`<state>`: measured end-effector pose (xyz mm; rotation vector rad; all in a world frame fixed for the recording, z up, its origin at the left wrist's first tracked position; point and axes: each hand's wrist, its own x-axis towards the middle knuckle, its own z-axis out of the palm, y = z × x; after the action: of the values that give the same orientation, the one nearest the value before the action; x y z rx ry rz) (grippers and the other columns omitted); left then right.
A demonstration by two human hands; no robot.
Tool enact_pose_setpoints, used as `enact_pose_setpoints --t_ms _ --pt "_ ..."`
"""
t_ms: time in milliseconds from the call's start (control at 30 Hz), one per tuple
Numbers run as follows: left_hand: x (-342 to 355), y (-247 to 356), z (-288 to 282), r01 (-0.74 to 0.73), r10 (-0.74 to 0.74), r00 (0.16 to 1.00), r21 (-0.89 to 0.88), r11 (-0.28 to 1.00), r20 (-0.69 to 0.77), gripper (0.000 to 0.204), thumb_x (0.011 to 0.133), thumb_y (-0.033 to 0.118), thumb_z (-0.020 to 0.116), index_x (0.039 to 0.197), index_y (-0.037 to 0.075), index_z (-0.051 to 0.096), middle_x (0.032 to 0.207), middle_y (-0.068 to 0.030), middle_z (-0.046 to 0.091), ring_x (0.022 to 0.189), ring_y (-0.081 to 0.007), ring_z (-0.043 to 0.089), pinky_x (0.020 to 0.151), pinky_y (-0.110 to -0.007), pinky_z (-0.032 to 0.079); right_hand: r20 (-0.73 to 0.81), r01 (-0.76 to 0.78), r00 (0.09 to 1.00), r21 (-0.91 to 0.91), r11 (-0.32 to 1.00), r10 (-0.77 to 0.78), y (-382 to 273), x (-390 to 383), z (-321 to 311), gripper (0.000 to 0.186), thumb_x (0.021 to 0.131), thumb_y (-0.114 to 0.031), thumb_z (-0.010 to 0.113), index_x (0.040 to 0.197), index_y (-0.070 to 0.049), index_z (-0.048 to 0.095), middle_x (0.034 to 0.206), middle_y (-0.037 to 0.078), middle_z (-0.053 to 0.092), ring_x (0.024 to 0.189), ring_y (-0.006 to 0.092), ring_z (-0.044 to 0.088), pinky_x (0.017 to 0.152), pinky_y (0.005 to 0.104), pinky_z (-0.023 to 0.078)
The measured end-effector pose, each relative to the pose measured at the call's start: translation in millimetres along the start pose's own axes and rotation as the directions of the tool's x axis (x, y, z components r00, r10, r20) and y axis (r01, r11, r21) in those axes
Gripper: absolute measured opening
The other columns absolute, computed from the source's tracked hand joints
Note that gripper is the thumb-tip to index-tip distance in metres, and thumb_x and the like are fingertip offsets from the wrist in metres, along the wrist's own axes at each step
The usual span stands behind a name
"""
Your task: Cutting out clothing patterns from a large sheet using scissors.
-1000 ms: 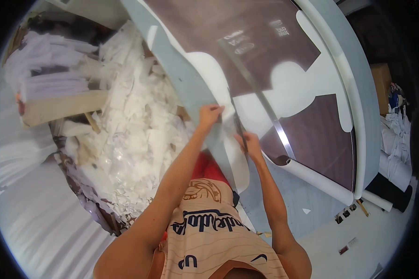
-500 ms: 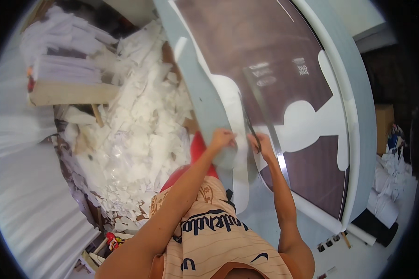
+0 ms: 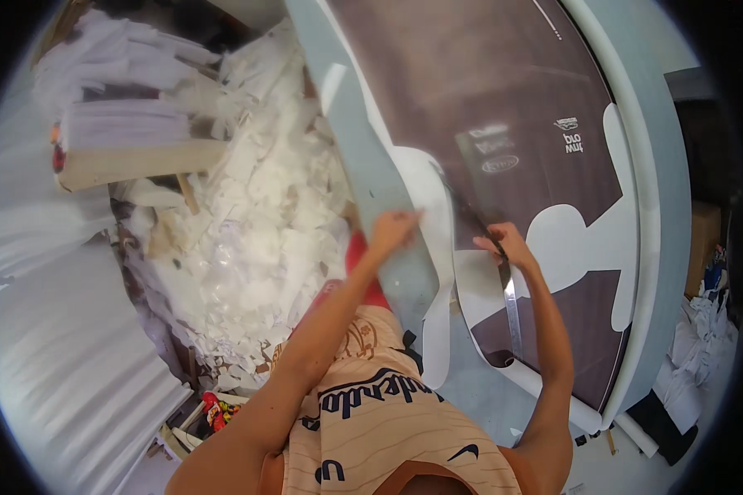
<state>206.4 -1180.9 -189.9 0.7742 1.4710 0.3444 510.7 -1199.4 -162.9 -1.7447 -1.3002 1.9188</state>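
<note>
A large dark brown printed sheet (image 3: 437,74) with white shapes lies over the grey-blue table, its near edge curling up. Along its left side runs a white margin strip (image 3: 437,322), cut free from the sheet at its near end. My left hand (image 3: 395,231), a little blurred, pinches the strip's left edge. My right hand (image 3: 508,246) is closed round the handles of dark scissors (image 3: 479,216). Their blades point away from me, at the line between strip and brown print. A flat metal ruler (image 3: 513,318) lies on the sheet, passing under my right hand.
A heap of white paper scraps (image 3: 256,239) fills the floor left of the grey-blue table (image 3: 400,285). A white roll (image 3: 648,190) borders the sheet's right side. Crumpled white material (image 3: 698,338) and a cardboard box (image 3: 703,239) stand beyond. Corrugated white panels (image 3: 66,355) rise at far left.
My right hand and the scissors have shifted right, and the gap between strip and sheet has widened. My left hand has moved slightly up the strip. The whole view has shifted a little.
</note>
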Motion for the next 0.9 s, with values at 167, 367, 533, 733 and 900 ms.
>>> enact_pose_setpoints --t_ms 167,367,533,733,900 --pt "48.7 29.9 -10.6 -0.128 0.107 0.983 -0.140 0.982 -0.152 0.032 0.094 0.031 0.073 0.086 0.001 0.067 0.066 -0.0043 0.066 0.044 -0.0079 0.051 0.043 -0.024 0.042 0.112 0.044 0.993 -0.023 0.999 -0.041 3.9 21.0 -30.3 0.051 0.083 -0.035 0.084 0.059 -0.012 0.046 0.050 -0.003 0.044 0.042 0.0076 0.043 0.042 0.0263 0.029" --pt "58.7 19.8 -18.1 -0.134 0.117 0.987 -0.171 0.976 -0.110 0.029 0.094 0.025 0.071 0.078 0.001 0.067 0.064 -0.0045 0.065 0.046 -0.0105 0.054 0.044 -0.026 0.042 0.187 0.040 0.980 0.179 0.983 -0.074 7.1 30.8 -29.6 0.054 0.085 -0.037 0.082 0.057 -0.014 0.042 0.049 -0.004 0.041 0.042 0.0070 0.042 0.042 0.0254 0.029" --pt "60.1 19.3 -25.2 -0.078 0.074 0.997 -0.243 0.967 -0.028 0.025 0.094 0.025 0.072 0.082 0.003 0.067 0.067 -0.0038 0.066 0.049 -0.0082 0.053 0.046 -0.023 0.041 0.172 -0.003 0.985 0.099 0.995 -0.014 -6.2 35.4 -27.9 0.050 0.084 -0.037 0.083 0.059 -0.012 0.047 0.050 -0.004 0.044 0.042 0.0068 0.043 0.042 0.0248 0.029" --pt "60.1 18.8 -27.3 -0.089 0.088 0.996 -0.236 0.968 -0.013 0.025 0.094 0.025 0.073 0.086 0.002 0.069 0.068 -0.0041 0.066 0.050 -0.0080 0.054 0.048 -0.023 0.043 0.204 0.049 0.979 -0.096 0.994 -0.028 -30.8 54.7 -49.6 0.055 0.084 -0.035 0.084 0.058 -0.011 0.042 0.050 -0.004 0.041 0.043 0.0054 0.041 0.042 0.0257 0.027" --pt "60.6 20.6 -31.1 -0.086 0.093 0.996 -0.257 0.963 0.016 0.026 0.093 0.026 0.073 0.085 0.002 0.069 0.068 -0.0038 0.066 0.050 -0.0084 0.055 0.049 -0.023 0.043 0.281 0.122 0.956 -0.142 0.982 -0.078 -50.5 82.4 -67.2 0.049 0.079 -0.038 0.087 0.059 -0.009 0.053 0.046 -0.004 0.042 0.041 0.0048 0.040 0.043 0.0245 0.026"
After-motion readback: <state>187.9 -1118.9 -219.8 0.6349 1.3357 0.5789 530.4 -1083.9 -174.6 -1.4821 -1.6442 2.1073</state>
